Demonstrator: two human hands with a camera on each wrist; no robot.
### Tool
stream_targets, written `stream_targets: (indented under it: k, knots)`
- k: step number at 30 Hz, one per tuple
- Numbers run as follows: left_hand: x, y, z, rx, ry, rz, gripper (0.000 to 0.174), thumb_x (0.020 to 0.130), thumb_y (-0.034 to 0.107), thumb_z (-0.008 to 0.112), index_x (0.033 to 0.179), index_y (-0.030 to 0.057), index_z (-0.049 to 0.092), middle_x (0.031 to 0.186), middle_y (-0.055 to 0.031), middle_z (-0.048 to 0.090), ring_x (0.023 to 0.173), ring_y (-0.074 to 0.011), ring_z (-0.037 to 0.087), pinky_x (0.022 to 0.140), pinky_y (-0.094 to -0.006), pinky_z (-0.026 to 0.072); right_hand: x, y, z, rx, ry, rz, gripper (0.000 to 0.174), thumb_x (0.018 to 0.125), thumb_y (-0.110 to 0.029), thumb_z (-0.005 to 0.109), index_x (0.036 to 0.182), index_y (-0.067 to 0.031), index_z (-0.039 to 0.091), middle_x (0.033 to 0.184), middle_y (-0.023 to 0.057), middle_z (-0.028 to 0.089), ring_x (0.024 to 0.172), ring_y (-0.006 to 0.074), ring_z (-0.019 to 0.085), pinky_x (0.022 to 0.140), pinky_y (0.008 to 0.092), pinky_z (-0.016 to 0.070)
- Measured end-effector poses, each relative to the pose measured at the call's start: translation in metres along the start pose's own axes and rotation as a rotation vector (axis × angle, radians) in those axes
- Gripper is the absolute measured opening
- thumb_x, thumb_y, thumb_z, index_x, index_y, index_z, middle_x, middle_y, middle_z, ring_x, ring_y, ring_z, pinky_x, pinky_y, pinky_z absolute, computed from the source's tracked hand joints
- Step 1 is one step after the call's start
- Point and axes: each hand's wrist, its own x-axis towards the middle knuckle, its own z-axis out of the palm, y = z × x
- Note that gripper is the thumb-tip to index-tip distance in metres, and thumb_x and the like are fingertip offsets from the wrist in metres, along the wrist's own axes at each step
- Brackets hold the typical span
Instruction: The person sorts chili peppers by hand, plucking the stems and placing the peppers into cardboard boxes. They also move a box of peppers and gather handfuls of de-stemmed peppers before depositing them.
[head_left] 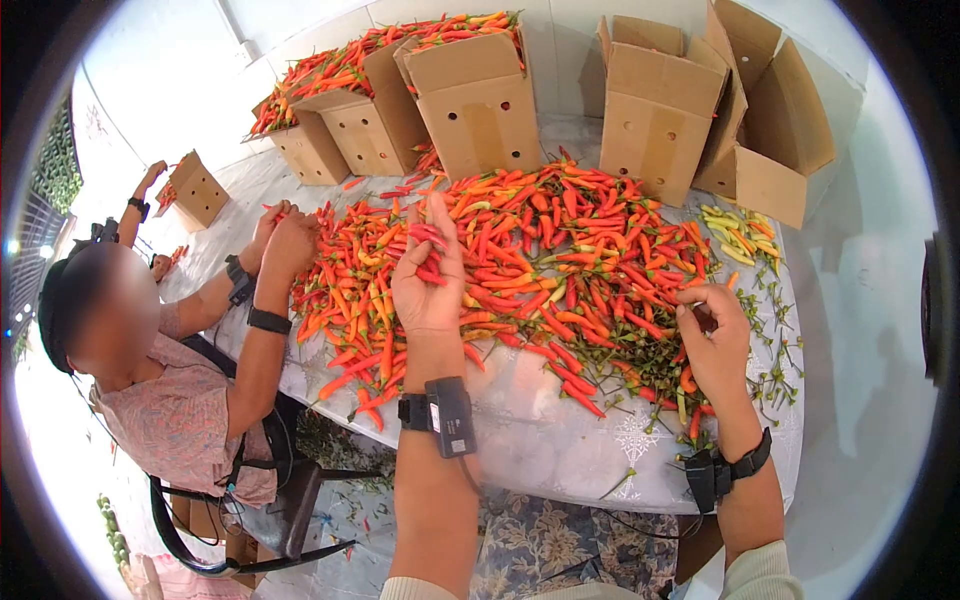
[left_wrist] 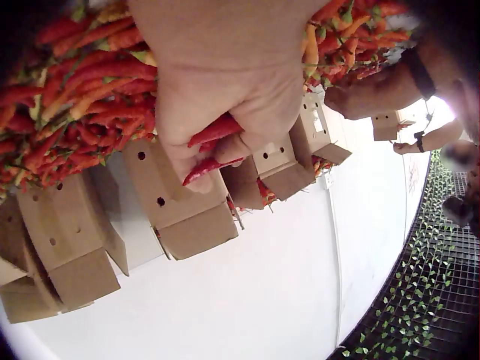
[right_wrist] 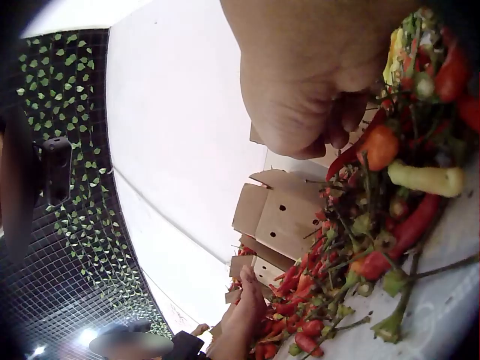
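My left hand (head_left: 430, 285) is raised palm up above the pile of chilli peppers (head_left: 500, 275), its fingers bent round a few red peppers (head_left: 428, 240). From the left wrist view, red peppers (left_wrist: 214, 131) show between the thumb and fingers of that hand (left_wrist: 225, 75). At the pile's right side, my right hand (head_left: 718, 345) is low over peppers and green stems with its fingers curled. The right wrist view has the hand (right_wrist: 315, 97) beside a long red pepper (right_wrist: 356, 150); whether the fingers pinch it is hidden.
Cardboard boxes (head_left: 480, 115) stand along the back, some filled with peppers. Yellow-green peppers (head_left: 738, 235) and loose stems (head_left: 775, 350) lie at the table's right. Another person (head_left: 180, 400) sits at the left, both hands at the pile. A smaller box (head_left: 200, 192) stands farther left.
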Motion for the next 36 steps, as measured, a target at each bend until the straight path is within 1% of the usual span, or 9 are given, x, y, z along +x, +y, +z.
stream_targets:
  k: [2,5,11,17,22,25,31,34,36]
  knots:
    - [0.002,0.006,0.001,-0.097,0.000,0.018,0.070,0.078,-0.020,0.033,0.143,0.0059,0.031,0.148,-0.0197,0.029,0.137,-0.0345,0.031,0.109,-0.0503,0.0359,0.000,-0.001,0.000,0.004,0.004,0.006,0.011,0.079,0.002,0.061,0.088,-0.0023,0.062,0.085,0.0053,0.056,0.064,0.0115,0.053,0.058,0.0240,0.0425]
    - [0.007,0.015,0.000,-0.056,0.028,0.013,0.067,0.081,-0.018,0.032,0.143,0.0049,0.030,0.148,-0.0189,0.030,0.136,-0.0350,0.031,0.109,-0.0510,0.0358,0.001,-0.003,0.000,0.002,0.015,0.007,0.010,0.079,0.003,0.062,0.088,-0.0022,0.062,0.085,0.0052,0.056,0.064,0.0111,0.053,0.058,0.0237,0.0425]
    - [0.007,0.016,-0.002,-0.112,0.026,-0.006,0.062,0.083,-0.017,0.032,0.143,0.0024,0.030,0.147,-0.0208,0.030,0.136,-0.0370,0.031,0.109,-0.0515,0.0354,0.000,-0.001,0.000,-0.005,0.014,-0.002,0.011,0.079,0.003,0.062,0.088,-0.0022,0.062,0.085,0.0054,0.056,0.064,0.0111,0.053,0.058,0.0237,0.0427]
    - [0.006,0.012,0.000,-0.115,0.037,0.008,0.064,0.081,-0.019,0.032,0.142,0.0021,0.031,0.144,-0.0222,0.032,0.135,-0.0374,0.032,0.110,-0.0511,0.0348,0.001,-0.001,-0.001,-0.004,0.007,0.025,0.010,0.079,0.002,0.062,0.088,-0.0019,0.062,0.085,0.0060,0.055,0.065,0.0122,0.054,0.059,0.0246,0.0435]
    - [0.006,0.013,-0.002,-0.073,0.023,0.002,0.065,0.081,-0.019,0.031,0.142,0.0031,0.032,0.146,-0.0212,0.032,0.136,-0.0364,0.030,0.110,-0.0509,0.0348,0.001,0.003,-0.001,-0.010,0.012,-0.001,0.010,0.079,0.001,0.062,0.089,-0.0016,0.062,0.086,0.0068,0.057,0.067,0.0140,0.056,0.061,0.0252,0.0452]
    - [0.005,0.013,-0.002,-0.056,0.016,0.003,0.066,0.080,-0.019,0.031,0.142,0.0036,0.032,0.146,-0.0199,0.031,0.137,-0.0354,0.030,0.110,-0.0508,0.0351,0.001,-0.002,-0.003,-0.004,-0.003,0.019,0.010,0.079,0.001,0.062,0.089,-0.0019,0.062,0.088,0.0070,0.058,0.069,0.0145,0.057,0.062,0.0251,0.0459]
    - [0.006,0.012,-0.001,-0.023,0.034,-0.003,0.068,0.078,-0.020,0.033,0.142,0.0036,0.033,0.147,-0.0193,0.032,0.137,-0.0345,0.030,0.110,-0.0493,0.0358,0.001,0.000,-0.004,0.005,-0.009,0.043,0.011,0.079,0.000,0.062,0.089,-0.0025,0.063,0.089,0.0063,0.058,0.071,0.0137,0.057,0.061,0.0248,0.0460]
    - [0.005,0.012,-0.003,0.001,0.047,0.013,0.070,0.076,-0.022,0.034,0.142,0.0034,0.032,0.147,-0.0187,0.031,0.137,-0.0345,0.031,0.110,-0.0495,0.0353,0.001,-0.002,-0.005,0.024,-0.018,0.063,0.012,0.078,-0.002,0.064,0.090,-0.0031,0.063,0.090,0.0077,0.059,0.075,0.0181,0.059,0.066,0.0274,0.0473]
    - [0.005,0.012,-0.003,0.059,0.033,0.014,0.070,0.076,-0.022,0.034,0.142,0.0038,0.032,0.148,-0.0180,0.030,0.136,-0.0347,0.031,0.110,-0.0497,0.0350,0.001,-0.002,-0.005,0.005,-0.040,0.008,0.016,0.077,-0.006,0.066,0.092,-0.0045,0.064,0.093,0.0097,0.060,0.084,0.0237,0.059,0.073,0.0315,0.0470]
